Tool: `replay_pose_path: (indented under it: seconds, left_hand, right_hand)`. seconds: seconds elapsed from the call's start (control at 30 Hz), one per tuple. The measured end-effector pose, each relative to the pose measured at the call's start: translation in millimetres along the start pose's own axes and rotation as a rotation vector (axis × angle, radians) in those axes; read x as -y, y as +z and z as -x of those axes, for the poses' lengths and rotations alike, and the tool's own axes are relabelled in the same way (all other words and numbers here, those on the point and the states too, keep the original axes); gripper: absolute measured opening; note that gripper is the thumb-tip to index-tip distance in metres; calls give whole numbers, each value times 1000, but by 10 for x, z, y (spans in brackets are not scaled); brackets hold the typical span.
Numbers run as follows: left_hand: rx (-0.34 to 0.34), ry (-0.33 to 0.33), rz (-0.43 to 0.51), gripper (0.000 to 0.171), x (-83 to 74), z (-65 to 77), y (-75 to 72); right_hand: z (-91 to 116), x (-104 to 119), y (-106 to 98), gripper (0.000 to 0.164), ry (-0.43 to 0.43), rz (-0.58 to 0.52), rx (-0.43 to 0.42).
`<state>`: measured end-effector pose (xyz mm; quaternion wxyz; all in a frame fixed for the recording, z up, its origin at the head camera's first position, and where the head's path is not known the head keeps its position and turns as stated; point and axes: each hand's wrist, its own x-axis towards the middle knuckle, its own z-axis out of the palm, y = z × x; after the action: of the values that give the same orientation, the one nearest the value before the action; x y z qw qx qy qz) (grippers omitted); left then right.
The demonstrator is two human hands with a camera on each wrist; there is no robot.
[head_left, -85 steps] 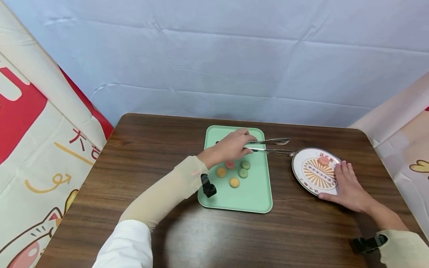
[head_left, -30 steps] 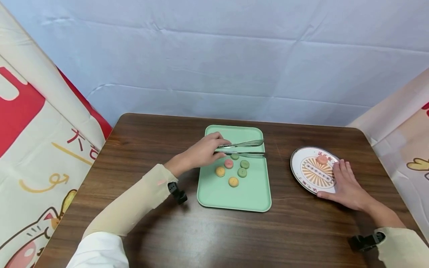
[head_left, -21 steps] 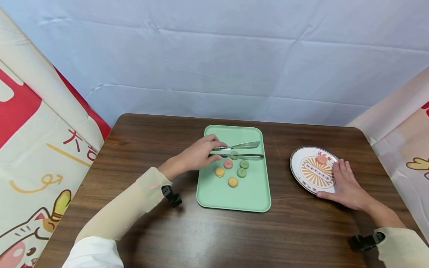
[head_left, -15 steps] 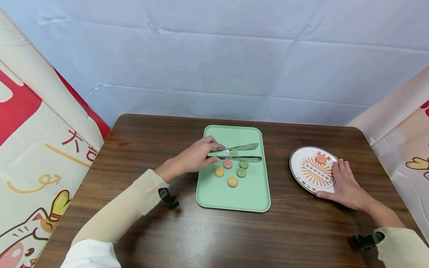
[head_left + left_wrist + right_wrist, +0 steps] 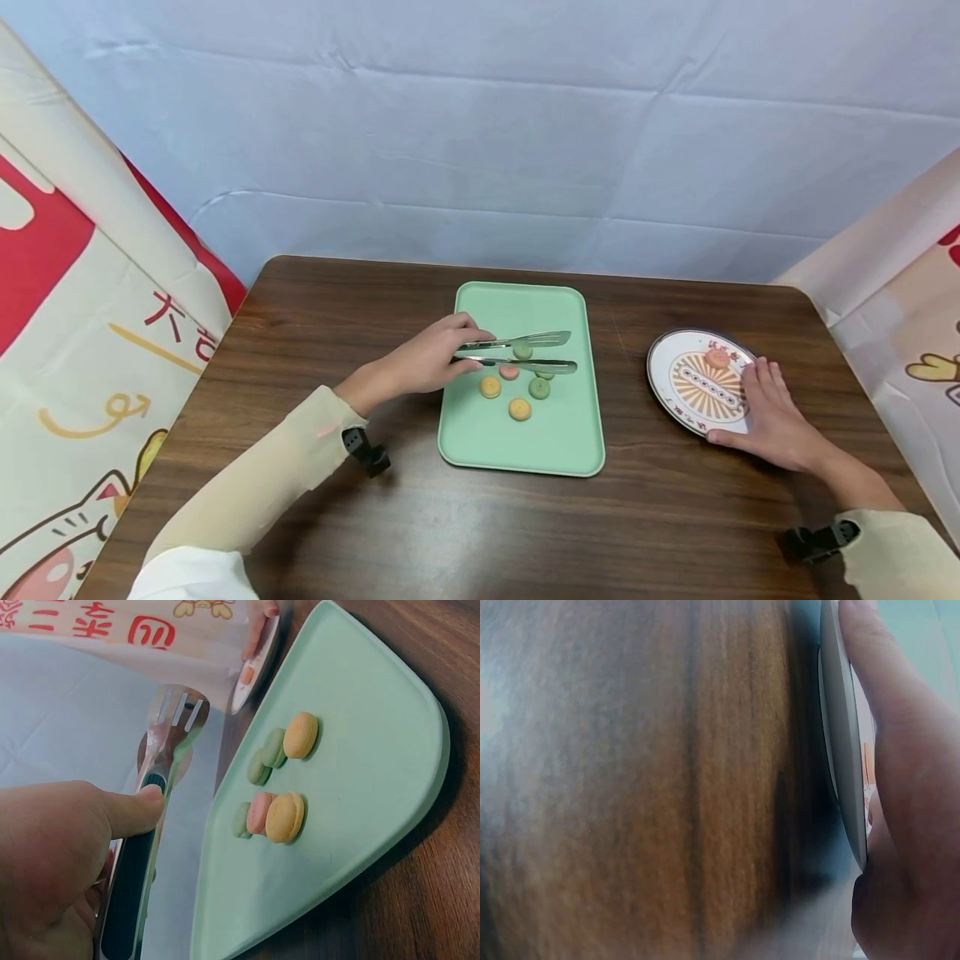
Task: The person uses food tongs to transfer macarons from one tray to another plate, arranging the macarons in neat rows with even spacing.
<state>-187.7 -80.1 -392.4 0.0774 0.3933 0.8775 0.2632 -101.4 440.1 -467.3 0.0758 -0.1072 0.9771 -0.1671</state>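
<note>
My left hand [image 5: 427, 354] grips metal serving tongs [image 5: 552, 367] by the handle, from the left side of the green tray [image 5: 525, 446]. The two arms of the tongs are spread apart, with a green macaron [image 5: 522, 351] showing between them in the head view. In the left wrist view, the thumb lies along the dark handle [image 5: 127, 900] and the slotted tip points away. Pink, green and yellow macarons [image 5: 285, 817] lie on the tray. My right hand [image 5: 783, 425] rests with straight fingers on the rim of the white patterned plate [image 5: 667, 358], which bears a pink macaron [image 5: 717, 358].
Tray and plate stand apart on a dark wooden table [image 5: 450, 533], the plate to the right. A pale cloth [image 5: 480, 142] hangs behind the table's far edge. Printed cloths [image 5: 67, 400] hang at both sides.
The left hand has moved left with the tongs, from tips near the plate back to over the tray, then a little nearer to me. The right hand stays at the plate.
</note>
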Motion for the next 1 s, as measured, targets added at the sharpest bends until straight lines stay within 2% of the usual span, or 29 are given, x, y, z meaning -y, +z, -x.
replay_pose_path:
  seconds: [0.37, 1.0]
  left_hand:
    - [-4, 10, 17, 42, 56, 141, -24]
    - [-3, -42, 24, 40, 171, 369, -59]
  right_hand:
    - [1, 3, 0, 134, -8, 4, -7]
    - [-3, 18, -7, 134, 12, -9, 4]
